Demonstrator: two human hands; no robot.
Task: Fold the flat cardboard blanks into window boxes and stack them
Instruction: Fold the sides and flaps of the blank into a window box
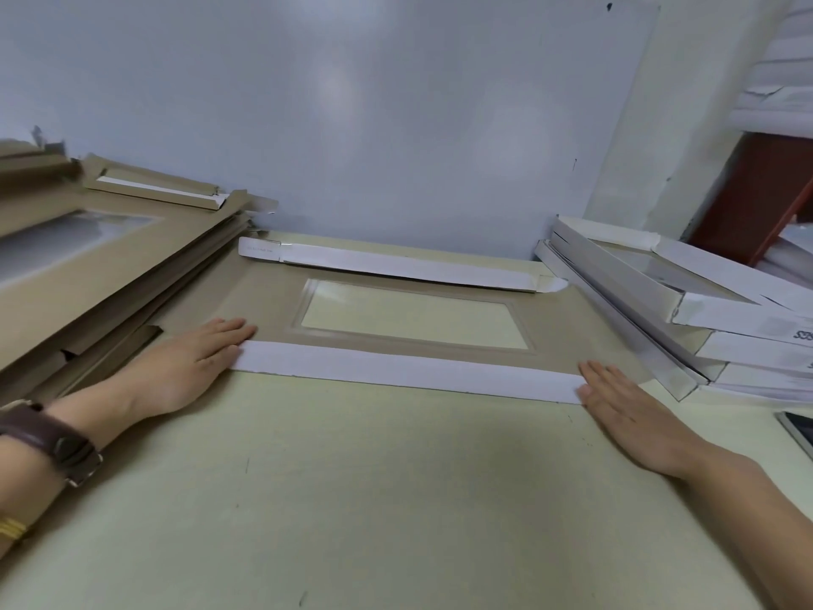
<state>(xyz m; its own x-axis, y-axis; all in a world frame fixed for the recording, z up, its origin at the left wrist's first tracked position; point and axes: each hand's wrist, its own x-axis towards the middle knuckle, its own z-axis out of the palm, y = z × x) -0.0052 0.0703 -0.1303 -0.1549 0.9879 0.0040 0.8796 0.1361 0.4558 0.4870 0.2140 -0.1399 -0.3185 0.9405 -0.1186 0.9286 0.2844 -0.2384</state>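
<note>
Workpiece: one cardboard blank (264, 301), lying flat on the pale table (352, 499), brown side up, with its clear window (413, 319) at the middle. The near flap (396, 367), white face showing, is folded over onto the blank along the edge closest to the person. The far flap (396, 266), also white, is folded over along the opposite edge and sits slightly raised.

The left hand (189, 363) lies flat at the blank's left end, fingers straight and together, fingertips pressing on the left end of the near flap. A dark wristwatch (53, 442) is on that wrist. The right hand (629, 411) lies flat at the blank's right end, fingers straight and slightly spread, fingertips touching the right end of the same flap. Neither hand grips anything.

Left of the blank, a pile of flat blanks (88, 266) slopes up and overlaps its left edge. Right of the blank, a stack of folded window boxes (704, 310), white outside, lies askew, its lowest box touching the blank's right edge. A phone (798, 429) shows near the frame edge, to the near side of that stack. Behind the blank stands a white panel (352, 103).
</note>
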